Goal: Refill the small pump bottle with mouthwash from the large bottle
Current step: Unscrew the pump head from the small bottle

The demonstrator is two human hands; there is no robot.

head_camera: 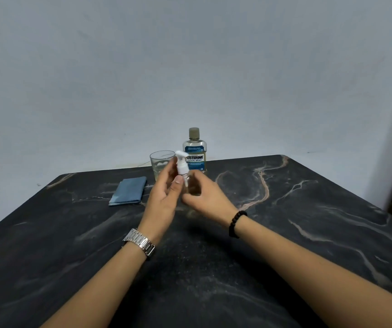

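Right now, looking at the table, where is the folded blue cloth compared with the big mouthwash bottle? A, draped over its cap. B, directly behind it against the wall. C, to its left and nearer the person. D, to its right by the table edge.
C: the folded blue cloth lies flat on the dark table, left of the large mouthwash bottle and the clear glass, and nearer the person.

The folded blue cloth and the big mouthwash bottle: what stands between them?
In the head view, a clear drinking glass stands between the folded blue cloth and the large labelled mouthwash bottle, on the dark marbled table.
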